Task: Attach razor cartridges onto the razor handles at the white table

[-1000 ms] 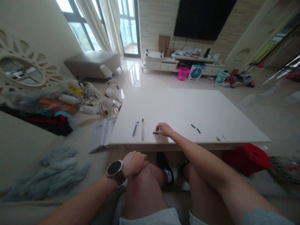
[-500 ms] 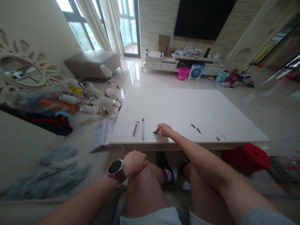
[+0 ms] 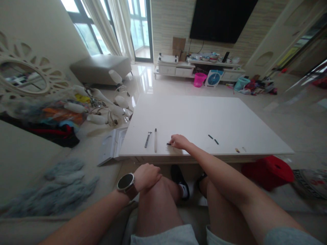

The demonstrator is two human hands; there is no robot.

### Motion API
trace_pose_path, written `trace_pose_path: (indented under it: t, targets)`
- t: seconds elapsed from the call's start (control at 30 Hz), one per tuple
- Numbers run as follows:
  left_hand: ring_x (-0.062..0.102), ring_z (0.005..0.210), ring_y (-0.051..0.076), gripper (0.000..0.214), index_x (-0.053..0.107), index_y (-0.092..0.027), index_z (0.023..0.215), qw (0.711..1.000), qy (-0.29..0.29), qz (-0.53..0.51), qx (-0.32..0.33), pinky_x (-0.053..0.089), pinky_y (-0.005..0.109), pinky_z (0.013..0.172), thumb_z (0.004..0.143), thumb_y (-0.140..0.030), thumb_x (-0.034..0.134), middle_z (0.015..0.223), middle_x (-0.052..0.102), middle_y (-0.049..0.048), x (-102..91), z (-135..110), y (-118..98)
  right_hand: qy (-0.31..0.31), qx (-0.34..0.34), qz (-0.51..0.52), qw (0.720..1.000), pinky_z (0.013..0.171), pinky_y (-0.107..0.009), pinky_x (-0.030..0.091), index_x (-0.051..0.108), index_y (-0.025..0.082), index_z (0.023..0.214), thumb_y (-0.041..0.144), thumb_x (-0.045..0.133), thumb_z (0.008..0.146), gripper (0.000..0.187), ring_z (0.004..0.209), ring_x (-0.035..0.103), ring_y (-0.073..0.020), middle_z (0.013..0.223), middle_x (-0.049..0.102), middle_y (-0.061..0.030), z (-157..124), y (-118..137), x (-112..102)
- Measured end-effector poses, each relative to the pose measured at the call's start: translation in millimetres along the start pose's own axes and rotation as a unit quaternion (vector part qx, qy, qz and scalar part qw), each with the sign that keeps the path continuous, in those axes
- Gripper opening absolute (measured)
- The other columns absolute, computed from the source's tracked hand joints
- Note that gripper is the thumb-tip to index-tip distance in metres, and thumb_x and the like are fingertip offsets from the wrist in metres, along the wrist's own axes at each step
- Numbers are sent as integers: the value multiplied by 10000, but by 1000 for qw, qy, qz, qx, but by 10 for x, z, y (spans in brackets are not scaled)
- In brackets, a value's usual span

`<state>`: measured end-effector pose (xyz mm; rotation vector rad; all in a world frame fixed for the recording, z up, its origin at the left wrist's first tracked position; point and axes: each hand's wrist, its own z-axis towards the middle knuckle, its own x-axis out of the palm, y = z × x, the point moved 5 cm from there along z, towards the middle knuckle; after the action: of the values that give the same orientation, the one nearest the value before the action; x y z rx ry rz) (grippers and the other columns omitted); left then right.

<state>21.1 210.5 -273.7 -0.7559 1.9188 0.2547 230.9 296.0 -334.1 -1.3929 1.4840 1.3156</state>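
Observation:
My right hand (image 3: pixel 179 141) reaches onto the near edge of the white table (image 3: pixel 204 115) and pinches a small dark piece (image 3: pixel 169 144) against the tabletop, fingers closed round it. My left hand (image 3: pixel 146 176), with a watch (image 3: pixel 125 183) on the wrist, rests curled on my left knee and holds nothing. Left of the right hand lie a thin pale stick (image 3: pixel 155 140) and a small metal tool (image 3: pixel 147 139). Two more small dark pieces (image 3: pixel 213 139) lie to its right.
Two tiny pale bits (image 3: pixel 240 149) lie near the table's right front edge. A red stool (image 3: pixel 269 172) stands on the floor at right. A chandelier with white shades (image 3: pixel 102 107) and a white box (image 3: pixel 111 146) lie left of the table.
My right hand has shifted slightly on the table with the small dark piece. My left hand stays on the knee.

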Motion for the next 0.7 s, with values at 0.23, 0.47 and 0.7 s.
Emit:
trace_pose_path:
  t: [0.23,0.47,0.7]
  targets:
    - [717,912,327,397,736,-185,931,1000,3,-1,-4,545,431,787,926,-361,380,931,750,157,-2,2,0,20,16,1,1000,703,-239,458,775,324,1058,262,644,809,289,899,687,-214,1020,757,-65,27,-30,54]
    - [712,937,321,391,736,-191,941,1000,8,-7,-9,538,419,803,927,-378,392,941,749,151,-17,-2,2,31,41,4,999,715,-260,476,760,338,1095,292,669,804,308,891,701,-233,1037,755,-92,15,-64,74]
    - [710,941,325,404,736,-189,957,1000,13,-7,-5,540,433,804,930,-373,378,952,748,158,-14,0,-5,52,52,-2,997,686,-269,479,739,371,1127,338,643,831,313,893,710,-245,1060,751,-96,-12,-91,64]
